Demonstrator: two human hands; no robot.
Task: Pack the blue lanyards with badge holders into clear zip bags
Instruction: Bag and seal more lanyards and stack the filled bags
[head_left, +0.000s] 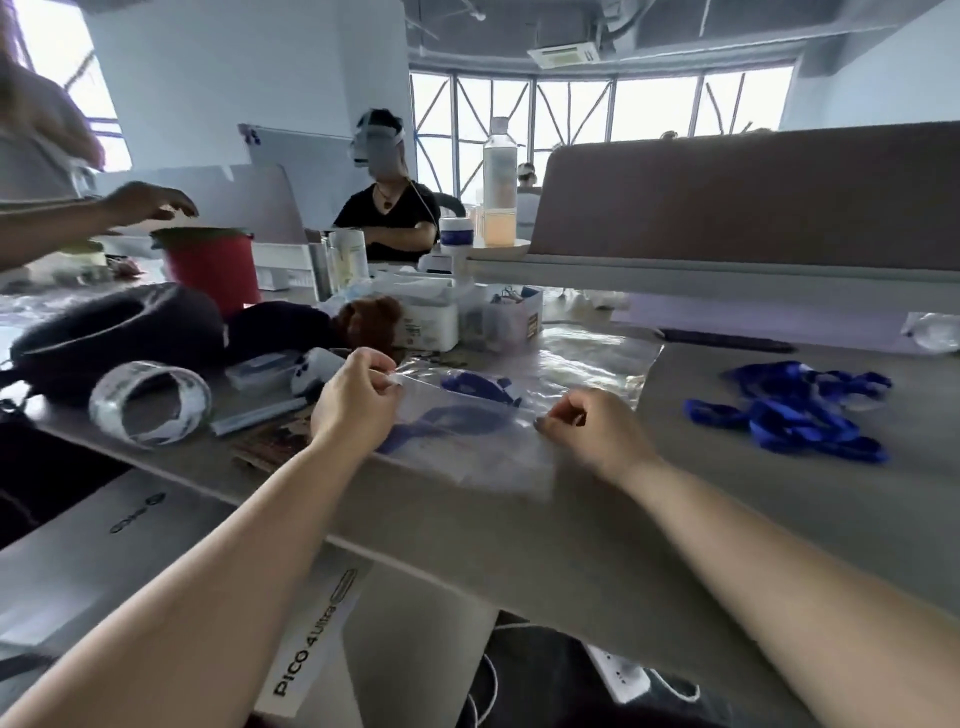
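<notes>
Left hand (358, 400) and right hand (597, 428) each pinch the zip bag (483, 462) at one end of its mouth, with one blue lanyard (447, 423) inside (loose lanyards (789, 415) lie to the right). To seal it well, it is probably best to hold the strip taut and press along it.

Clear zip bag (467, 441) flat (lanyard (457, 423) inside); loose lanyards (795, 415) right.

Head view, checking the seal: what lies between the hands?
Head view: the clear zip bag, blue lanyard inside, spans from left hand to right hand.
</notes>
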